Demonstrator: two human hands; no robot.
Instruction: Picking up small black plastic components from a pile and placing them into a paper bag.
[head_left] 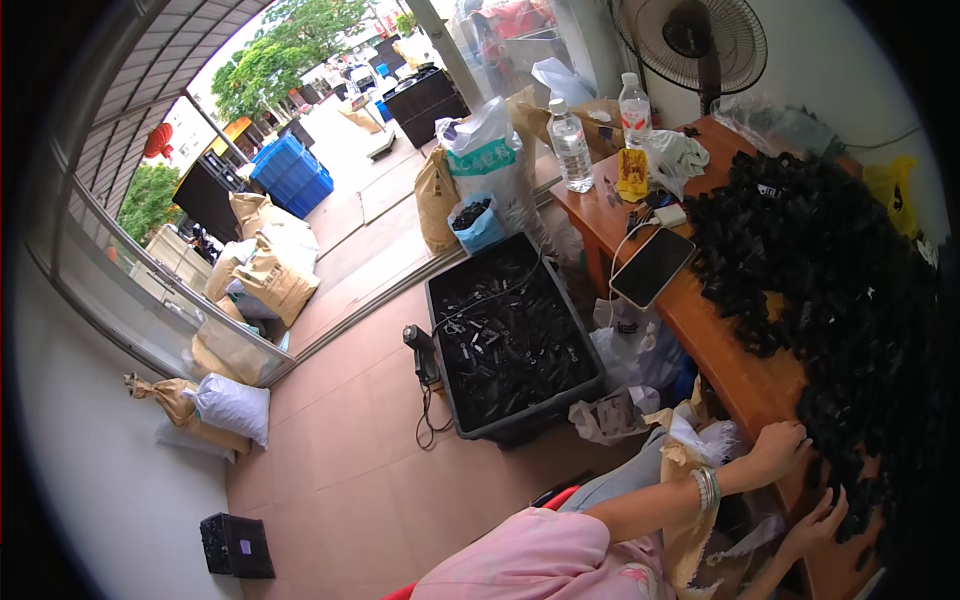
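Note:
A big heap of small black pieces (830,260), too small and dark to name, spreads over the wooden table (700,320) at the right. At its near edge is my left hand (778,452), with bangles on the wrist; the fingers curl closed, and what they hold, if anything, is hidden. Closer to me, my right hand (818,522) rests against the heap with its fingers stretched apart and touching the black pieces. Between my arms and the table hangs a torn brown paper sack (685,520).
A large black crate (590,395) holding more black pieces stands on the tiled floor, with a corded black tool (420,355) beside it. On the table are a phone (653,268) with a white cable, a water bottle (571,150) and a fan (690,40) behind. Sacks (480,150) line the doorway.

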